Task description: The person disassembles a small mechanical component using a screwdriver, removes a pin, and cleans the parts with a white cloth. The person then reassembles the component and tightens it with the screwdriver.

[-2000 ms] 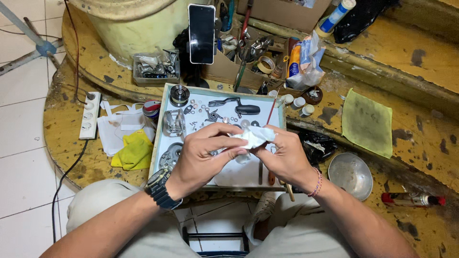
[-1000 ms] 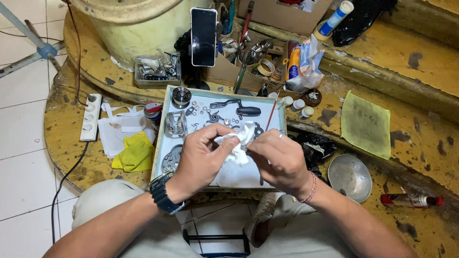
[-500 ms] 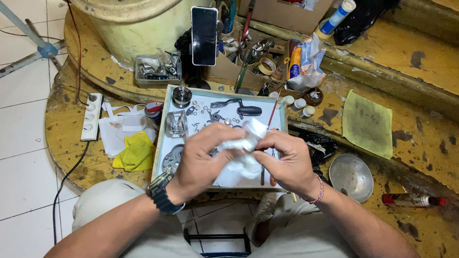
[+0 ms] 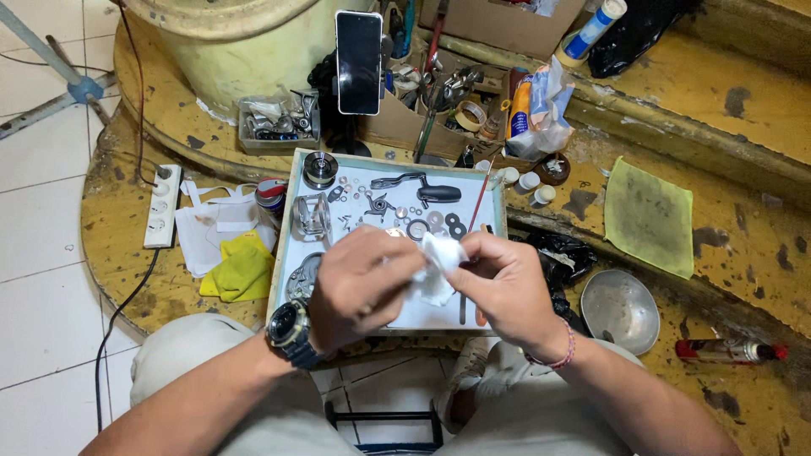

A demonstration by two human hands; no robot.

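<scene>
A yellow cloth (image 4: 241, 268) lies left of the white parts tray (image 4: 285, 245). Over that tray, your left hand (image 4: 359, 287) curls its fingers shut around a white tissue (image 4: 438, 268), and your right hand (image 4: 505, 287) pinches the tissue's other side. A metal bowl (image 4: 619, 309) sits at right.

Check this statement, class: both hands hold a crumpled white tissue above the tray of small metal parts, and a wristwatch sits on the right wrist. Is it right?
Not quite. The head view shows the wristwatch on the left wrist; the rest holds: left hand and right hand hold the white tissue above the tray.
</scene>
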